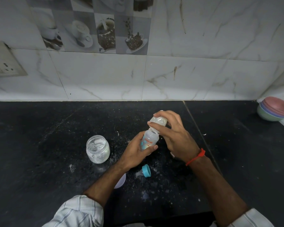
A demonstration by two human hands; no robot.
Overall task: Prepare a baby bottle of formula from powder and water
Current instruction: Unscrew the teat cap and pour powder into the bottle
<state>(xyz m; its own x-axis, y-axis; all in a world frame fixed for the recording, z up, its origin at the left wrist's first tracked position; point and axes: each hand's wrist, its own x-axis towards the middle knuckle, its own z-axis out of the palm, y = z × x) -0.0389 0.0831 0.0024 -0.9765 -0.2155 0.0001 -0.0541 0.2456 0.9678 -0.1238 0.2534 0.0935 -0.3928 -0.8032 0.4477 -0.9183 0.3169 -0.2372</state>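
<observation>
My left hand [134,154] grips a clear baby bottle [149,141] with blue and orange print, held tilted above the black counter. My right hand [174,135] holds a small clear container [158,120] tipped mouth-down against the bottle's open neck; whether anything flows I cannot tell. An open glass jar [97,149] with white powder stands to the left of my hands. The blue screw ring with its clear teat [145,172] lies on its side on the counter below my hands. A pale lilac cap [120,181] lies partly hidden under my left forearm.
The black stone counter [39,145] is dusted with spilled white powder around the jar and the teat. A stack of coloured bowls [275,109] sits at the far right by the tiled wall. A wall socket [3,63] is at the left.
</observation>
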